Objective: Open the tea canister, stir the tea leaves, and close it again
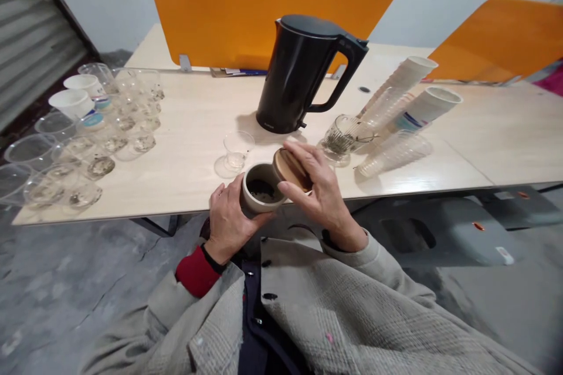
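Note:
My left hand (231,217) wraps round a pale canister (264,206) at the table's front edge, its mouth facing up and dark bits, like tea leaves, lying inside. In my right hand (323,190) is a round wooden lid (290,169), tilted at the canister's right rim; whether the two touch I cannot tell. Just beyond the canister a clear plastic cup (237,149) stands alone on the table. Right of my right hand is a clear glass (345,137) holding greenish-brown needle-like leaves.
A black electric kettle (290,76) stands behind my hands, handle to the right. Stacked cups (407,108) lean at the right. Several cups, many with dark bits in them, crowd the left end of the table (185,158). An orange divider (220,12) rises behind; grey chairs (440,222) sit below right.

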The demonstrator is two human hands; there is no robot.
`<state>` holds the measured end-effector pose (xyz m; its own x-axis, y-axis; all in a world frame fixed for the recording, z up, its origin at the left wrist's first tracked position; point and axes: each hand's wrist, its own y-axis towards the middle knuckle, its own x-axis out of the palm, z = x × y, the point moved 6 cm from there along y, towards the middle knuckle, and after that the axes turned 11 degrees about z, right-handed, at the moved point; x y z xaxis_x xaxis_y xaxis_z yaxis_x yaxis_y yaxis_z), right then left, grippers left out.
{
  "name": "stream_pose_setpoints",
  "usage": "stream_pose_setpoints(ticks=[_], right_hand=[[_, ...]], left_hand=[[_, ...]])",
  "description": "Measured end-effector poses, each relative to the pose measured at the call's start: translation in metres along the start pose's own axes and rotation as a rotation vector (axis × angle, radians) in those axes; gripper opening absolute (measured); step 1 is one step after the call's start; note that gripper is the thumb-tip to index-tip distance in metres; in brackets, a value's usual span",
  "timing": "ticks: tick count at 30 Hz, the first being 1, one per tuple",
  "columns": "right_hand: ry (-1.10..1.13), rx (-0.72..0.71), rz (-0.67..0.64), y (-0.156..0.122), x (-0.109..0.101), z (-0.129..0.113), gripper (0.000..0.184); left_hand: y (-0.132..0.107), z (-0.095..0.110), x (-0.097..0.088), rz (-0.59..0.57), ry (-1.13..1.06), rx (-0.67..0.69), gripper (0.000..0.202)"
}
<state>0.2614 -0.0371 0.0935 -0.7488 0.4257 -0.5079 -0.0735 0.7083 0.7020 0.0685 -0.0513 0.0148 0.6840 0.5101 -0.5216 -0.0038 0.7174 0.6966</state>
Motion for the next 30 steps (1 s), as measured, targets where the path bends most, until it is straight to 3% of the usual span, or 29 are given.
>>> stream_pose_setpoints(ticks=[11,21,26,30], right_hand=[[-0.171,-0.192,-0.284,0.002,0.034,-0.033,0.074],[-0.231,-0.208,-0.409,-0.003,0.046,-0.033,0.093],[-0.222,-0.165,-0.337,-0.006,0.048,-0.025,0.085],[-0.158,-0.113,-0.195,-0.003,0.031,-0.008,0.076]], left_hand=[[-0.001,0.002,0.001,-0.01,0.017,-0.011,0.075],[-0.007,-0.007,0.008,-0.045,-0.008,-0.023,0.081],[-0.006,-0.006,0.003,-0.044,-0.05,0.019,0.083],[0.0,-0.017,-0.014,-0.115,-0.132,0.031,0.084]])
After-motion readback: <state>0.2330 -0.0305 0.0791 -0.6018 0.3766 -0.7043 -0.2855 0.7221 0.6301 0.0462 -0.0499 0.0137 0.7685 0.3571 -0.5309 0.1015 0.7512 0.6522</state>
